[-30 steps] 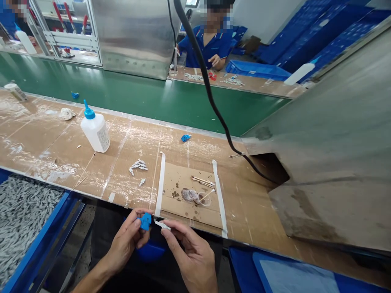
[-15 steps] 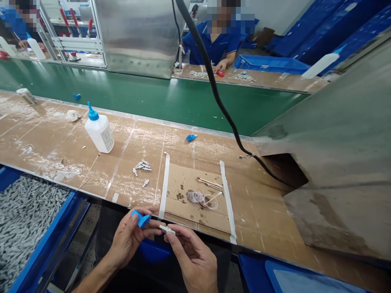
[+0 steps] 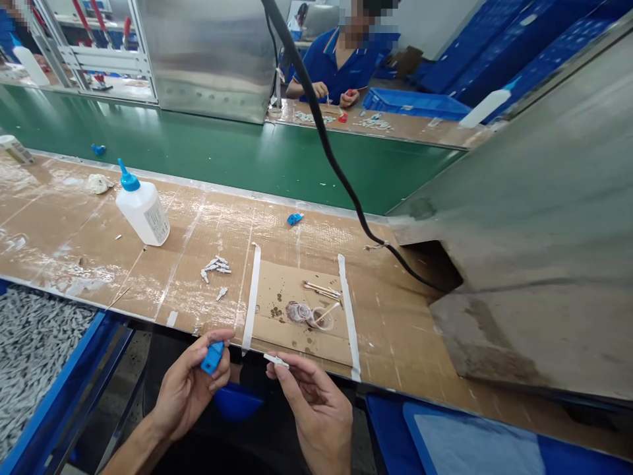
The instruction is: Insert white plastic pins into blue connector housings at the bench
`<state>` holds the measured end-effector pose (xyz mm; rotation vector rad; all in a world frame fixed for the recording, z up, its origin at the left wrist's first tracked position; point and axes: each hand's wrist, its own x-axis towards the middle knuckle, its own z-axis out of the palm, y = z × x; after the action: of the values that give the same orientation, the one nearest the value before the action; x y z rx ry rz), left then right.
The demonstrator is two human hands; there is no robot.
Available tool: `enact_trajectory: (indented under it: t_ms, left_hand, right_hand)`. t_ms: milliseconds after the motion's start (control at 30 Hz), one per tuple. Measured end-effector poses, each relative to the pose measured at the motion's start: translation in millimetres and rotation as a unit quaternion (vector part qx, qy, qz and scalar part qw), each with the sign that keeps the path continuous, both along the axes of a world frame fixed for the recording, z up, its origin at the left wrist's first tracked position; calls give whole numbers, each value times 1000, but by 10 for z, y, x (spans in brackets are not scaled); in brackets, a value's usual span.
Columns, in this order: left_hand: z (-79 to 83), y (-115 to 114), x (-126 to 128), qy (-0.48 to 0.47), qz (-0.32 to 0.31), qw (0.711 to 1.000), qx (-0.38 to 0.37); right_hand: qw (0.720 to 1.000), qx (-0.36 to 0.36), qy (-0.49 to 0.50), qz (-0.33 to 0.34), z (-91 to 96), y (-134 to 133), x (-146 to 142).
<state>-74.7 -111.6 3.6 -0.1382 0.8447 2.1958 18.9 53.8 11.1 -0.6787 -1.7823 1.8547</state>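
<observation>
Head view: the left grip (image 3: 186, 381) curls closed around a blue part (image 3: 212, 357); the right grip (image 3: 316, 404) pinches a grey piece (image 3: 275, 360).

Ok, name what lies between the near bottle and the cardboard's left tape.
In the head view, a small cluster of light-grey pieces and one separate light-grey piece lie there.

Lighting: indoor, fairly bright, cool, seemingly from above. Glare: white streaks on glossy table (image 3: 220, 218), ctr. & L; pale vertical reflections on green strip (image 3: 208, 148), upper L; soft sheen on metal panel (image 3: 212, 53), upper L of ctr. Shadow: deep below table edge, lower ctr., & in opening (image 3: 438, 260), mid-R. Focus: fingers (image 3: 293, 389) reasonably sharp, lower ctr.; bkgd. softer, w/ pixelated blocks, top. Distortion: wide-angle, uprights leaning, upper L.
</observation>
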Motion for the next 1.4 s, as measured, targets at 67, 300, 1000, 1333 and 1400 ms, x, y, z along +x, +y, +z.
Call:
enact_trajectory:
  t_ms: [67,300,1000,1333,1400]
  left_hand:
    - [12,34,6,5,4,1000,-20]
    - [-61,138,9,-24,-19,996,-80]
    - [-73,374,52,37,-69,987,-139]
    - [-51,351,21,18,-81,991,-102]
    - [-54,372,21,14,-75,993,-92]
  right_hand:
    - [1000,-1,-2,-2,11,29,19]
    - [999,45,-6,21,-85,22,125]
    - [780,609,-15,147,298,1112,-379]
    - [772,616,-8,154,301,1110,-387]
    - [782,609,5,132,316,1107,-376]
